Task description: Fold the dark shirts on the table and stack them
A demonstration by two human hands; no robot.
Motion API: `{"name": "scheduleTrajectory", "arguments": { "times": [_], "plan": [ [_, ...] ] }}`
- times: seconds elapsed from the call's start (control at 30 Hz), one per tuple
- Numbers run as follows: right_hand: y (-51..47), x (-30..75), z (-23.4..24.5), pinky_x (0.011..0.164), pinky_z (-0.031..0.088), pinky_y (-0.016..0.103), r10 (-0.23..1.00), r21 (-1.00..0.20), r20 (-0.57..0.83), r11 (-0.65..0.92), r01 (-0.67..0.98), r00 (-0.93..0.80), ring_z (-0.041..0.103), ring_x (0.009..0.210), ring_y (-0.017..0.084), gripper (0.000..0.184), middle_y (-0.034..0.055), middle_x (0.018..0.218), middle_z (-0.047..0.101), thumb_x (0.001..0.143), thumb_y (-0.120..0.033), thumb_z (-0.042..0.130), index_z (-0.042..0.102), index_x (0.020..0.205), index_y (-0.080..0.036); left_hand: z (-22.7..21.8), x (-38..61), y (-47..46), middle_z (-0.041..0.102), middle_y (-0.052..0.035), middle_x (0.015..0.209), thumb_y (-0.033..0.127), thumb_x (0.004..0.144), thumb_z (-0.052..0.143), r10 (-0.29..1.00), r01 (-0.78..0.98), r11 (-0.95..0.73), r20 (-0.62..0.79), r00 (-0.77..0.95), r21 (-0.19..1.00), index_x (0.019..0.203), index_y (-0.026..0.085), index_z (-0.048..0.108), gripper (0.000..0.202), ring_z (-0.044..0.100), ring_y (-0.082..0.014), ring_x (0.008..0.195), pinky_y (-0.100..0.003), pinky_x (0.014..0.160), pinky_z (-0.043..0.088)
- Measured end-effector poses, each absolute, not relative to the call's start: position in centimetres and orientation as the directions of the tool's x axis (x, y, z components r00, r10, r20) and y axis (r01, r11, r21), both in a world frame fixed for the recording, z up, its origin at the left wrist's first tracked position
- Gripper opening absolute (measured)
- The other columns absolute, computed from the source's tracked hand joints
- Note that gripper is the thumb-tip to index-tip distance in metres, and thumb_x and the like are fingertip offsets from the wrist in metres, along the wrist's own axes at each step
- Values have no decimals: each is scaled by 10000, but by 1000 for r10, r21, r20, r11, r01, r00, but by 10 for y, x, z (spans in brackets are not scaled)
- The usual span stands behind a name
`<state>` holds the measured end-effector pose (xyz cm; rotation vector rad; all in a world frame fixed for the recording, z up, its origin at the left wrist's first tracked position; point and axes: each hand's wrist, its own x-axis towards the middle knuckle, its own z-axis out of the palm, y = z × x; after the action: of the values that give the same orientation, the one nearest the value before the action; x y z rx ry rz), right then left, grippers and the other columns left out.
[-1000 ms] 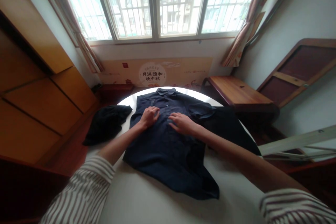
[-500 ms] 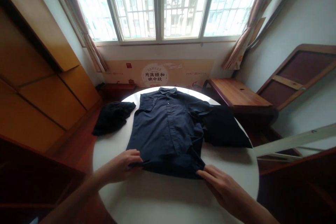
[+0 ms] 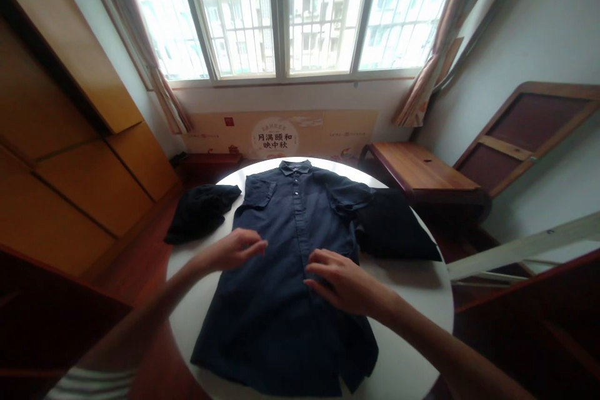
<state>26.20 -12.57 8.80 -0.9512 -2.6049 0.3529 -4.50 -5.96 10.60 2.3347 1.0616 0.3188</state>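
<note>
Navy fabric forms the short-sleeved, button-front collared shirt, spread face up on a round white surface. Its collar points toward the window, and its hem lies at the person's end. One sleeve, on the left, is turned inward over the shirt's front; the other reaches out to the right, meeting a flat, folded piece of black cloth.

The bare left hand is over the left half of the shirt, its fingers loosely curled; its grip is released, with nothing seen in it. Across the button line, the bare right hand is over the right half, fingers bent and slightly parted, its grip likewise released. Whether either hand's fingertips touch the fabric, I cannot tell.

Near the surface's left edge lies a crumpled black cloth bundle, well apart from the left hand. Beyond the surface, to the right, stands a low brown wooden bench, and a cream printed banner runs along the wall beneath the window.
</note>
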Motion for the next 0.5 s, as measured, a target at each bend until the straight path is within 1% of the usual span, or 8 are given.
{"name": "scheduleTrajectory", "arguments": {
  "times": [0.07, 0.1, 0.2, 0.27, 0.33, 0.4, 0.47, 0.5],
  "plan": [
    [-106, 239, 82, 889, 493, 354, 644, -285, 183, 758, 587, -743, 598, 976, 213, 176, 106, 1079, 616, 949, -300, 582, 655, 1050, -175, 91, -18, -13, 690, -77, 907, 361, 997, 424, 820, 686, -557, 176, 545, 468, 916, 161, 710, 358, 632, -194, 842, -290, 822, 486],
    [-99, 229, 79, 889, 496, 351, 619, -275, 150, 775, 569, -771, 605, 971, 212, 177, 100, 1066, 623, 935, -299, 604, 659, 1047, -174, 83, -4, 8, 692, -101, 990, 322, 990, 422, 825, 707, -562, 223, 520, 430, 982, 152, 711, 335, 642, -212, 915, -311, 883, 484],
    [-77, 220, 76, 849, 498, 285, 582, -330, 119, 787, 521, -805, 628, 906, 173, 153, 59, 973, 644, 957, -285, 559, 678, 973, -190, 59, 40, 55, 657, -129, 1198, 236, 973, 418, 814, 725, -580, 237, 530, 371, 1156, 139, 674, 329, 623, -220, 1107, -321, 1030, 439],
    [-55, 235, 81, 858, 486, 267, 698, -315, 183, 709, 631, -692, 631, 920, 171, 204, 63, 974, 650, 984, -266, 498, 684, 952, -188, 46, 64, 70, 594, -129, 1345, 254, 983, 412, 829, 755, -559, 200, 523, 343, 1270, 152, 618, 368, 555, -226, 1246, -350, 1098, 396],
    [-28, 267, 91, 912, 467, 302, 849, -242, 251, 521, 819, -465, 618, 1003, 216, 223, 107, 1036, 647, 977, -301, 510, 684, 1009, -166, 34, 81, 76, 469, -126, 1494, 360, 1001, 406, 863, 807, -505, 144, 485, 307, 1386, 182, 531, 442, 416, -270, 1391, -464, 1150, 329],
    [1, 309, 100, 955, 450, 365, 946, -165, 249, 254, 953, -209, 588, 1096, 290, 358, 171, 1122, 632, 934, -419, 579, 657, 1127, -128, 22, 90, 76, 339, -117, 1583, 491, 1001, 379, 884, 843, -466, 96, 458, 268, 1460, 217, 450, 540, 278, -312, 1467, -581, 1165, 239],
    [26, 350, 105, 954, 448, 409, 983, -122, 180, -12, 992, 34, 574, 1132, 349, 601, 236, 1168, 619, 867, -575, 616, 621, 1196, -72, 12, 92, 76, 283, -104, 1609, 564, 993, 339, 883, 851, -468, 81, 463, 238, 1489, 242, 413, 596, 220, -317, 1489, -615, 1171, 177],
    [37, 368, 106, 942, 453, 414, 985, -118, 137, -92, 989, 108, 583, 1125, 362, 678, 254, 1159, 624, 844, -629, 612, 619, 1192, -47, 8, 91, 76, 278, -96, 1612, 579, 992, 322, 879, 850, -475, 88, 468, 226, 1493, 252, 410, 606, 215, -310, 1492, -607, 1176, 167]
  ]
}}
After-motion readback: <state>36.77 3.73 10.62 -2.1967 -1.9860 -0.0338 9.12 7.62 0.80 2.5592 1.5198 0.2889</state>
